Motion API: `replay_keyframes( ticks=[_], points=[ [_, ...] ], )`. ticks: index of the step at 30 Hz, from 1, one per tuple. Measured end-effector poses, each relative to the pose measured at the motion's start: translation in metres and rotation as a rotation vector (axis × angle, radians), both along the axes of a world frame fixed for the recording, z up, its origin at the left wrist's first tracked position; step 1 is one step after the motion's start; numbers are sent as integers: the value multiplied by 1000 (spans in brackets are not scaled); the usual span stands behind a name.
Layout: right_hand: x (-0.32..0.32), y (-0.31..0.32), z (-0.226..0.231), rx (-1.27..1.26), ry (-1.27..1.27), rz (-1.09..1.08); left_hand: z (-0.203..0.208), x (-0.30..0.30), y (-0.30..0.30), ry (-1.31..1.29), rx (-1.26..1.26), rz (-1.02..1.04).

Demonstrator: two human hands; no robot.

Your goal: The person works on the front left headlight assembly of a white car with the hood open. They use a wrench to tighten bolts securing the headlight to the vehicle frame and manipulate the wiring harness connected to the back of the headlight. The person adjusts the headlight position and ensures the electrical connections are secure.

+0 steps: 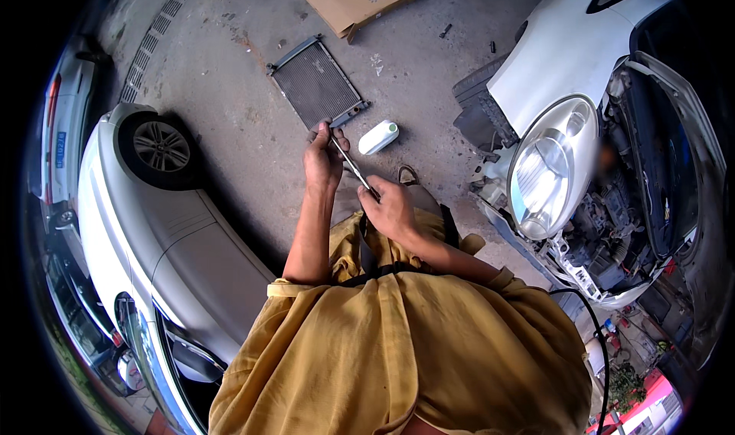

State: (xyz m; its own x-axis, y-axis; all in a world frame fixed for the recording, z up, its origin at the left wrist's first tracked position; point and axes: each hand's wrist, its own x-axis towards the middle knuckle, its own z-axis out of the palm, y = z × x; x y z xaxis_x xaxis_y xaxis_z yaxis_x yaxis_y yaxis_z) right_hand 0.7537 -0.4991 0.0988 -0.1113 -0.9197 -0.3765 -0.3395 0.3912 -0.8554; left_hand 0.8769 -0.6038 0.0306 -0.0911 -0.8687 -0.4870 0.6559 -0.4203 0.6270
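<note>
My left hand (323, 163) is raised in front of me, its fingers closed round the upper end of a slim metal rod-shaped tool (349, 161). Lower down and to the right, my right hand (389, 209) grips the tool's other end. The bright shaft runs slantwise between the two hands; both ends are partly hidden by fingers, so its exact kind does not show. Beyond the hands a car radiator (314, 84) lies on the concrete floor. Beside it rests a white plastic bottle (378, 138) with a green cap.
A silver car (184, 259) stands close on my left, its wheel (161, 150) facing the floor space. On the right is a white car (547, 44) with its front opened up, a headlight (551, 171) and engine parts exposed. A flat cardboard box (356, 2) lies farther off.
</note>
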Motion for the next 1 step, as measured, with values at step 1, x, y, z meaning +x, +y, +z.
replay_keyframes(
  ticks=[1],
  points=[
    [9,-14,10,-35,-48,-47,-6,5,-15,95,90,34]
  ],
)
